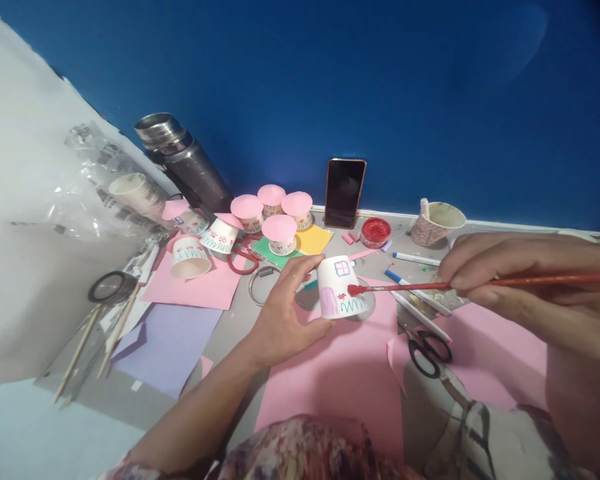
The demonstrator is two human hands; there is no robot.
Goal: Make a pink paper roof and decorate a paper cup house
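Observation:
My left hand (287, 313) grips an upside-down white paper cup (334, 287) by its top and bottom edges, in the middle of the head view. On the cup are a drawn purple window and door, a green zigzag and small red marks. Between the fingers of my right hand (525, 287) is a long red paintbrush (410, 287). Its red-loaded tip is at the cup's side, just above the red marks; whether it touches I cannot tell. An open tub of red paint (375, 231) stands behind the cup.
Several decorated cups with pink paper tops (279, 229) stand at the back. A steel flask (185, 160), a propped phone (345, 193) and a patterned cup (437, 223) line the wall. Scissors (429, 352), markers (420, 313) and pink paper (325, 393) lie around my hands.

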